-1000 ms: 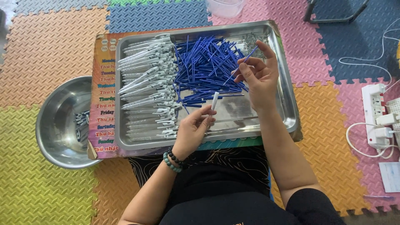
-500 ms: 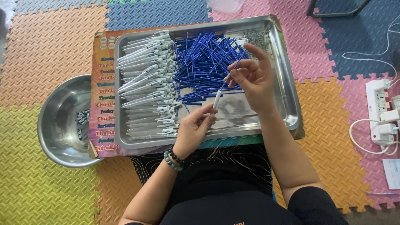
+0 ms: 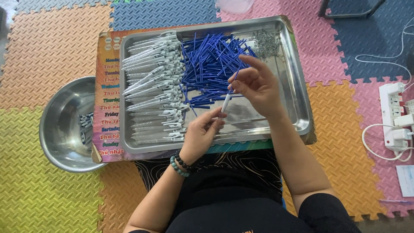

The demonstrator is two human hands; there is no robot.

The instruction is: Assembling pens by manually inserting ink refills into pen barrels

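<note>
Your left hand (image 3: pixel 202 133) pinched the lower end of a white pen barrel (image 3: pixel 225 103) between thumb and fingertips, holding it upright and slightly tilted above the steel tray (image 3: pixel 297 101). Your right hand (image 3: pixel 256 88) hovered just above and beside it, fingers curled, pinching a thin blue refill (image 3: pixel 235 77) whose lower end met the top of the barrel. A beaded bracelet (image 3: pixel 179 164) circled your left wrist.

Both hands sat over the bare near-right part of the tray. Toward the tray's middle lay a loose heap of blue refills (image 3: pixel 209 64). Along the tray's left side lay a stacked row of white pen barrels (image 3: pixel 153 86), mostly pointing across the tray. In the tray's far right corner lay a small cluster of metal springs (image 3: pixel 264 42).

The tray rested on a colourful printed board (image 3: pixel 108 99), which lay on a floor of interlocking foam mats (image 3: pixel 47 47). Left of the tray sat a round steel bowl (image 3: pixel 60 125) holding a few small dark parts. Well to the right of the tray lay a white power strip (image 3: pixel 392 114) with cables.
</note>
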